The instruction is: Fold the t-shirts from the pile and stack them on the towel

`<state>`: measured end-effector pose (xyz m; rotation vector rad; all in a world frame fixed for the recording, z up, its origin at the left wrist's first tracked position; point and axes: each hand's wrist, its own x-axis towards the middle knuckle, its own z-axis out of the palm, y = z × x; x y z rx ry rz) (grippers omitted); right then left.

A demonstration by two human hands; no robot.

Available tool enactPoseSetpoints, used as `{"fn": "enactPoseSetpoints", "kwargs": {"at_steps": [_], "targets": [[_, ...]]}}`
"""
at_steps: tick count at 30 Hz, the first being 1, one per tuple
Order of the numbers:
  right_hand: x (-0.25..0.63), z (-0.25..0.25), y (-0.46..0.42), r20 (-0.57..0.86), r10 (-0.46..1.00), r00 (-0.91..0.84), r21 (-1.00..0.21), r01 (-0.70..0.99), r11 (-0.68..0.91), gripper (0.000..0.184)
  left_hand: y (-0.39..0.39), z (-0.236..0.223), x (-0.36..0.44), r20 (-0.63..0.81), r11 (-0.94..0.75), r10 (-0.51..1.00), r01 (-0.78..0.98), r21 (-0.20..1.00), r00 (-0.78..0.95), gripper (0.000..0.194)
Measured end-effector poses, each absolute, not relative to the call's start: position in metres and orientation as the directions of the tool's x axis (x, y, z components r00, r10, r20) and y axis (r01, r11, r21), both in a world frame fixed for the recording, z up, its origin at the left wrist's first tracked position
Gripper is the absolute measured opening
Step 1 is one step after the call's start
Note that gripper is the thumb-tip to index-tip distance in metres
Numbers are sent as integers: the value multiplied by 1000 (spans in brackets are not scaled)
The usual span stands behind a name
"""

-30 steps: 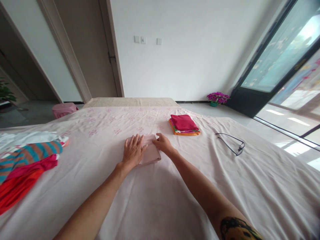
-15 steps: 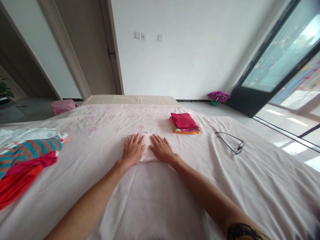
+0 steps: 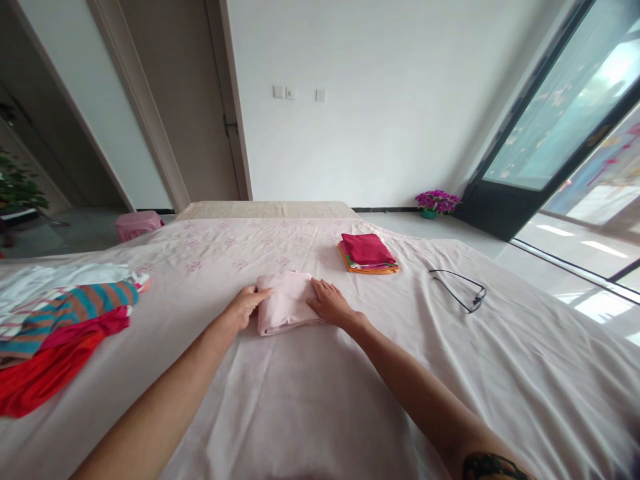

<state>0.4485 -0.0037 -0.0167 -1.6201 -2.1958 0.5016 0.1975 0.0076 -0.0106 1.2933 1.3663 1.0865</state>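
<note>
A pale pink garment (image 3: pixel 287 303), folded into a small rectangle, lies on the pink bed sheet (image 3: pixel 310 400) in front of me. My left hand (image 3: pixel 244 305) pinches its left edge, thumb on top and the other fingers tucked at the side or underneath, partly hidden. On the right edge rests my right hand (image 3: pixel 330 303), flat with its fingers stretched out. Farther back to the right sits a stack of folded clothes (image 3: pixel 369 252), dark red on top and orange at the bottom.
Loose clothes (image 3: pixel 65 317) in white, striped blue-brown, magenta and red are heaped at the left. Black-framed glasses (image 3: pixel 473 300) lie at the right. Beyond the bed stand a pink stool (image 3: pixel 137 225) and a pot of purple flowers (image 3: pixel 437 202).
Both hands lay flat on the garment half a second ago. My left hand has since moved to its left edge and closed there; my right has slid outward to the right edge.
</note>
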Motion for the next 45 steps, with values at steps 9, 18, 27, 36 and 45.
{"fn": "enactPoseSetpoints", "kwargs": {"at_steps": [9,18,27,36,45], "targets": [[451,-3,1,104,978,-178,-983,133,129,76,-11,30,223,64,-82,986,110,991,157,52],[457,20,14,399,873,-281,-794,370,482,38,-3,52,178,564,-734,666,563,379,488,17],[475,-13,0,392,858,-332,-540,672,507,53,-44,-1,164,435,-715,685,654,247,584,58],[447,1,-11,426,823,-375,-551,614,565,40,-50,4,207,465,-612,736,777,147,492,37],[439,1,-16,363,857,-366,-693,509,511,29,-41,-7,203,591,-486,779,796,361,208,35]]}}
